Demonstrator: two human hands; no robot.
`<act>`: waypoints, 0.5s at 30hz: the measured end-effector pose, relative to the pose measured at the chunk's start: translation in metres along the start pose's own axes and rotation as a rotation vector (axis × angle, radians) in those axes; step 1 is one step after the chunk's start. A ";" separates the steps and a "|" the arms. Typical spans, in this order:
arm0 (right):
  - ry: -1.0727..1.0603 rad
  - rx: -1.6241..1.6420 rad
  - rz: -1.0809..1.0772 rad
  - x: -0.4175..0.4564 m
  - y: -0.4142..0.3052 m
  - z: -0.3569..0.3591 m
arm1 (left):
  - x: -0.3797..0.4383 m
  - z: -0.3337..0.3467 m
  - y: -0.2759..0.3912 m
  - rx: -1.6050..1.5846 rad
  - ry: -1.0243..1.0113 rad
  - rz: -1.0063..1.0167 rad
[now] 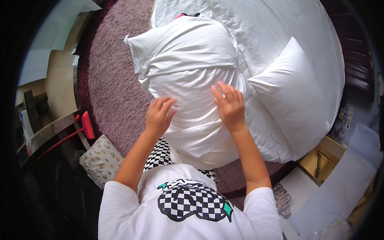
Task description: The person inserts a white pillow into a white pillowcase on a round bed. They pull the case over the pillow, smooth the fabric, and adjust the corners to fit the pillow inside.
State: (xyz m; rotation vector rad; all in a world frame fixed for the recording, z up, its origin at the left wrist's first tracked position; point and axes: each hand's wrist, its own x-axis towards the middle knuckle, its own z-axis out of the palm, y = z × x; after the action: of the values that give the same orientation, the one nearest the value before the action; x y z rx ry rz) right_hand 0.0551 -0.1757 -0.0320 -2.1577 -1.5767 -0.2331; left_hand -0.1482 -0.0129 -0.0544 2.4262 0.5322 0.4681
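A large white pillow in a wrinkled pillowcase [192, 81] lies in front of me at the bed's edge, one cloth corner sticking out at its upper left. My left hand [160, 112] is over its lower left side, fingers slightly curled and apart. Over its right side is my right hand [229, 103], fingers spread and bent. Neither hand grips anything; whether the fingertips touch the cloth, I cannot tell. A second white pillow [294, 93] rests on the white bedding [264, 39] to the right. Something pink and black [187, 15] peeks out beyond the first pillow.
A mauve shaggy rug [117, 60] covers the floor at left. A red broom [87, 124] and a cactus-print cushion [102, 159] are at lower left. A dark red leather piece of furniture [354, 54] stands at far right, with an open wooden compartment [319, 163] at lower right.
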 end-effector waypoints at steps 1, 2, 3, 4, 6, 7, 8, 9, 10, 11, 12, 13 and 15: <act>0.001 -0.025 -0.026 0.007 0.005 0.006 | 0.014 0.000 -0.003 0.049 0.050 0.033; -0.008 -0.012 -0.043 0.011 0.009 0.013 | 0.023 0.003 -0.008 0.069 0.058 0.042; -0.019 0.000 -0.059 0.013 0.013 0.020 | 0.031 0.006 -0.012 0.086 0.064 0.050; -0.030 0.011 -0.076 0.014 0.015 0.025 | 0.036 0.009 -0.017 0.102 0.071 0.058; -0.059 0.018 -0.099 0.014 0.018 0.032 | 0.038 0.013 -0.026 0.139 0.047 0.117; -0.075 0.019 -0.110 0.014 0.019 0.034 | 0.039 0.015 -0.029 0.155 0.035 0.147; -0.077 -0.001 -0.119 0.014 0.020 0.035 | 0.038 0.016 -0.031 0.155 0.026 0.146; -0.077 -0.021 -0.128 0.017 0.021 0.035 | 0.039 0.016 -0.031 0.156 0.019 0.147; -0.076 -0.042 -0.137 0.018 0.021 0.034 | 0.040 0.016 -0.031 0.158 0.011 0.149; -0.075 -0.007 -0.131 0.018 0.020 0.034 | 0.040 0.016 -0.030 0.141 0.020 0.148; -0.072 0.027 -0.125 0.020 0.020 0.033 | 0.041 0.016 -0.030 0.126 0.030 0.148; -0.069 0.062 -0.119 0.023 0.019 0.031 | 0.042 0.016 -0.029 0.111 0.040 0.147; -0.081 0.170 -0.050 0.032 0.008 0.020 | 0.043 0.015 -0.028 0.074 0.068 0.148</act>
State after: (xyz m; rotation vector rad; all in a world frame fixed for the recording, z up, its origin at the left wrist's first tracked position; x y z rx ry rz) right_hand 0.0708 -0.1413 -0.0393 -2.0214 -1.6337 -0.0264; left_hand -0.1121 0.0209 -0.0749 2.5390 0.4065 0.6047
